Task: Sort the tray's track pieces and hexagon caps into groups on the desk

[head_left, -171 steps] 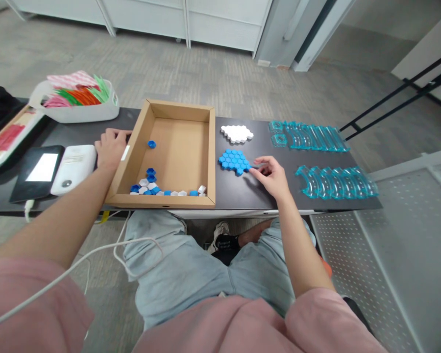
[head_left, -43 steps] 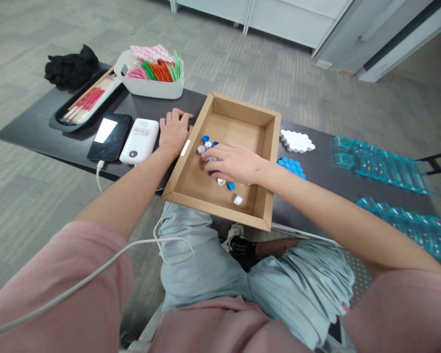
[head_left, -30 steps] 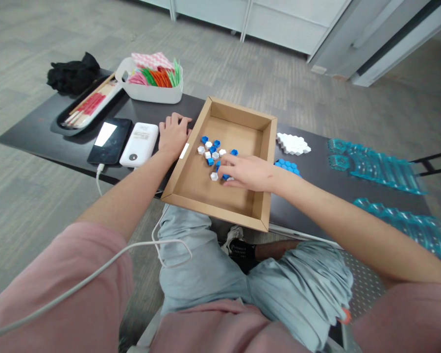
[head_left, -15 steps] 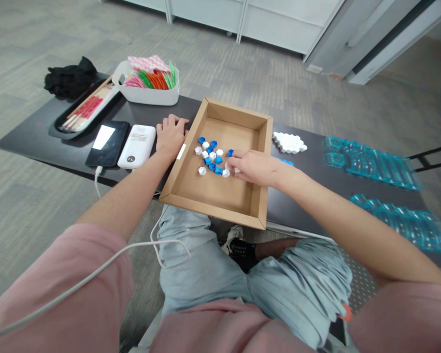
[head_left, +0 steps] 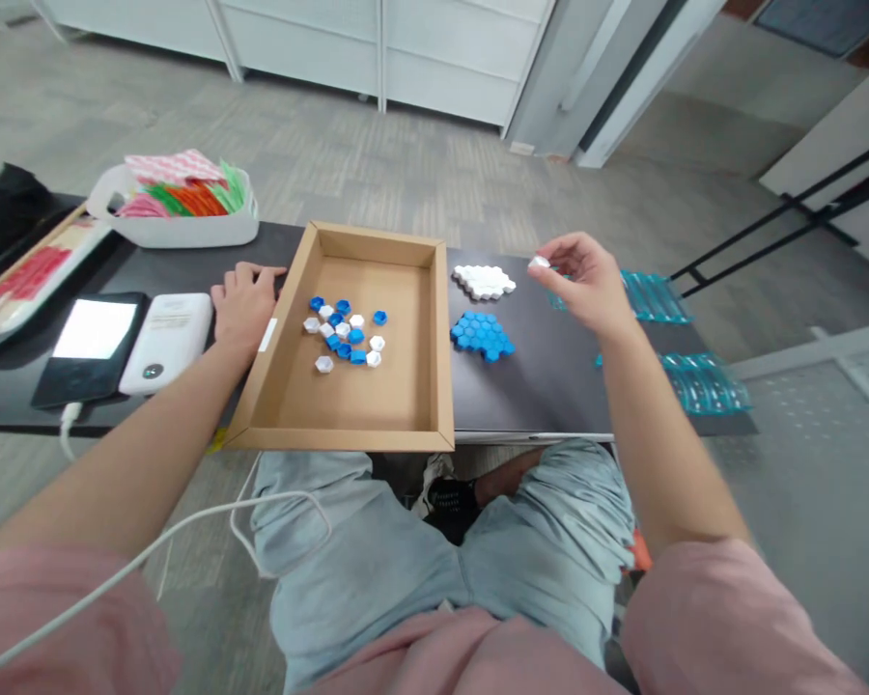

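Between thumb and fingers, my right hand (head_left: 579, 280) pinches a white hexagonal piece (head_left: 540, 262), raised above the table right of the white cluster. That cluster of white hexagonal pieces (head_left: 484, 282) lies right of the cardboard tray (head_left: 444, 357); nearer me is a cluster of blue hexagonal pieces (head_left: 482, 335). Several loose blue and white hexagonal pieces (head_left: 343, 330) are scattered inside the tray. My left hand (head_left: 246, 304) rests on the table against the tray's left side, fingers stretched out and holding nothing.
A phone (head_left: 91, 343) with a cable and a white power bank (head_left: 166, 343) lie at the left. Behind them stands a white basket (head_left: 188, 230) of coloured strips. Clear teal plastic holders (head_left: 702, 383) sit at the right, partly behind my right arm.
My right hand has lifted out of the tray and moved right, carrying a white hexagonal piece. The blue cluster now shows fully. The camera view has turned right; my left hand stays beside the tray.
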`<state>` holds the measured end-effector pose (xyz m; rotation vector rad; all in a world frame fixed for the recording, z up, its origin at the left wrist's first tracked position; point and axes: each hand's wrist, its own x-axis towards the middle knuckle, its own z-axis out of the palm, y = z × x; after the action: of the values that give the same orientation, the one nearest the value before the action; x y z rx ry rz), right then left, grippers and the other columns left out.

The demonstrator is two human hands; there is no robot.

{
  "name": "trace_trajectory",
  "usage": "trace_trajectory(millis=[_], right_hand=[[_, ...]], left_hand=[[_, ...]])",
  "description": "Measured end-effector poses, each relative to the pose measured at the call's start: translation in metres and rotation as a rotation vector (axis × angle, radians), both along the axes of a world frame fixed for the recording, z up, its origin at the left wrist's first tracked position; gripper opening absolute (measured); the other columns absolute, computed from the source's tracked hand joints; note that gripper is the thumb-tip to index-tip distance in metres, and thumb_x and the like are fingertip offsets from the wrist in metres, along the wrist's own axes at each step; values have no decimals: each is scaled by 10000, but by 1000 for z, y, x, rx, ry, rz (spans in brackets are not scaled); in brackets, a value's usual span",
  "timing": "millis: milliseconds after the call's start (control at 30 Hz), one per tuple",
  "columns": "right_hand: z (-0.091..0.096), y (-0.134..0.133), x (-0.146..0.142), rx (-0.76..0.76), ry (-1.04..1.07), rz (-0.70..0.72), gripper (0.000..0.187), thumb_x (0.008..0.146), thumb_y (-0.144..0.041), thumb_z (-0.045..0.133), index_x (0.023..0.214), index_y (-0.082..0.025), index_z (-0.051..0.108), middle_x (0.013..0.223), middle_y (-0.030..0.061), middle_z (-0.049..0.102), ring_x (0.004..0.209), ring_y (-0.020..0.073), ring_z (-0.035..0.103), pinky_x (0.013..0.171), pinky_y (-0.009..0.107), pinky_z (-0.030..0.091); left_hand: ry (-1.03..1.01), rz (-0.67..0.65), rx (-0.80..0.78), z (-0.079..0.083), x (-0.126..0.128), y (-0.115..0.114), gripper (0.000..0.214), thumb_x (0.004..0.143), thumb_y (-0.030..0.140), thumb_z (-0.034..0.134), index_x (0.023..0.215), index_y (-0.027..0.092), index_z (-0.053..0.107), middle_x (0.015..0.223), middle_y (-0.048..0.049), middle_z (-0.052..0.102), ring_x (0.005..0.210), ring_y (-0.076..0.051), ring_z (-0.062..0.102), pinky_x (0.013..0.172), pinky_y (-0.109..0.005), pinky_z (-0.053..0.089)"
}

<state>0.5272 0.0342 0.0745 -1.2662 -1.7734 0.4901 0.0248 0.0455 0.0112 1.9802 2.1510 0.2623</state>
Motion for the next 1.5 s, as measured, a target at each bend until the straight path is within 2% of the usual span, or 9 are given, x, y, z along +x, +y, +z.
trace_trajectory(millis=[100, 167, 333, 467, 567, 767, 1133, 1267, 1500], right_hand=[[-22, 10, 26, 12, -23, -154, 362, 878, -537, 877, 1047, -289, 674, 1049, 41, 782, 978, 235, 745, 878, 408, 623], [-39, 16, 31, -14, -20, -184, 337, 872, -503, 856, 1043, -284, 666, 1077, 61, 796, 1012, 259, 757, 888, 426, 626], [-80, 24, 29, -57, -45, -186, 263, 863, -414, 825, 1028, -273, 676, 1110, 85, 819, 1040, 286, 759, 925, 454, 619], [-97, 24, 35, -47, -192, -62, 204, 890, -397, 829, 980, -265, 702, 1060, 80, 807, 1020, 294, 745, 1011, 486, 586], [-100, 24, 44, -7, -223, -39, 247, 880, -412, 861, 1005, -251, 721, 1078, 78, 778, 960, 270, 720, 964, 453, 579], [-105, 22, 52, -90, -171, -63, 318, 867, -439, 865, 1064, -241, 712, 1152, 76, 751, 787, 203, 658, 812, 395, 570], [-116, 28, 53, -73, -227, -60, 413, 1022, -494, 742, 1336, -226, 745, 1245, 89, 730, 744, 171, 588, 812, 359, 555], [-114, 27, 50, -72, -241, -63, 322, 1022, -427, 741, 1252, -214, 813, 1207, 96, 750, 719, 167, 586, 816, 365, 557], [-110, 26, 46, -75, -225, -47, 226, 979, -328, 747, 1153, -227, 849, 1198, 93, 775, 690, 164, 594, 792, 365, 562]], left_hand=[[26, 26, 11, -3, -1, 2, 665, 1122, 437, 284, 1686, 212, 556, 1687, -270, 495, 1537, -494, 460, 1261, -627, 365], [42, 32, 28, -4, -2, 4, 625, 1107, 433, 309, 1648, 267, 575, 1668, -263, 524, 1510, -500, 491, 1238, -641, 391], [74, 40, 42, -3, 2, 4, 646, 1077, 484, 298, 1591, 264, 621, 1607, -295, 562, 1474, -521, 528, 1218, -671, 434], [122, 86, 10, 0, 7, 5, 643, 1043, 458, 314, 1597, 298, 599, 1647, -270, 551, 1502, -485, 519, 1267, -658, 421], [166, 96, -14, 1, 5, 10, 679, 984, 437, 370, 1612, 303, 591, 1648, -266, 559, 1492, -475, 544, 1252, -631, 456], [182, 95, -51, -1, 0, 14, 674, 949, 377, 426, 1609, 332, 560, 1665, -249, 561, 1488, -466, 547, 1243, -627, 458], [187, 93, 56, -2, 1, 13, 652, 930, 382, 448, 1529, 305, 695, 1539, -269, 655, 1391, -479, 629, 1108, -574, 551], [196, 77, -5, -4, -10, 21, 647, 917, 394, 503, 1532, 321, 689, 1547, -246, 652, 1393, -472, 623, 1115, -564, 551], [205, 68, -60, -10, -21, 29, 664, 979, 470, 426, 1594, 321, 626, 1589, -250, 611, 1413, -466, 602, 1160, -589, 521]])
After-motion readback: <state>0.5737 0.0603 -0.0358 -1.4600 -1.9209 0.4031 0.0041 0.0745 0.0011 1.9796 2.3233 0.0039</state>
